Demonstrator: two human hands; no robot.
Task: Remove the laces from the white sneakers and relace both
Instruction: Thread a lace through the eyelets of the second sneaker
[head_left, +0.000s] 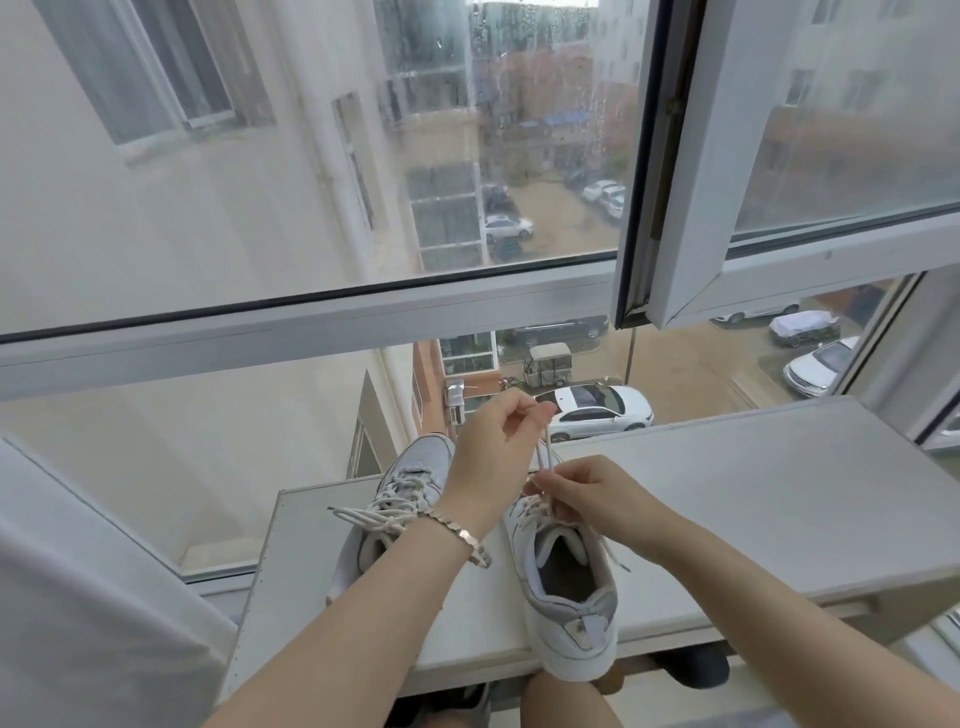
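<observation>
Left hand (493, 441) pinches the lace (542, 458) taut above, right hand (592, 493) pinches it just below at the right sneaker (566, 597) eyelets; likely unlacing, so pull straight, one crossing at a time; left sneaker (400, 499), under the left wrist, stays laced.

Across the lower centre and right of the frame you have a pale surface (753, 493) set against a window. A white frame bar (311, 332) crosses the middle of your view, and an opened sash (779, 270) hangs at upper right. The upper pane (519, 104) is streaked with rain. Through the glass at left you see a cream building wall (156, 234). Below, at centre, a white car (597, 410) is parked near a small covered three-wheeler (546, 364), with another white car (818, 366) at right.
</observation>
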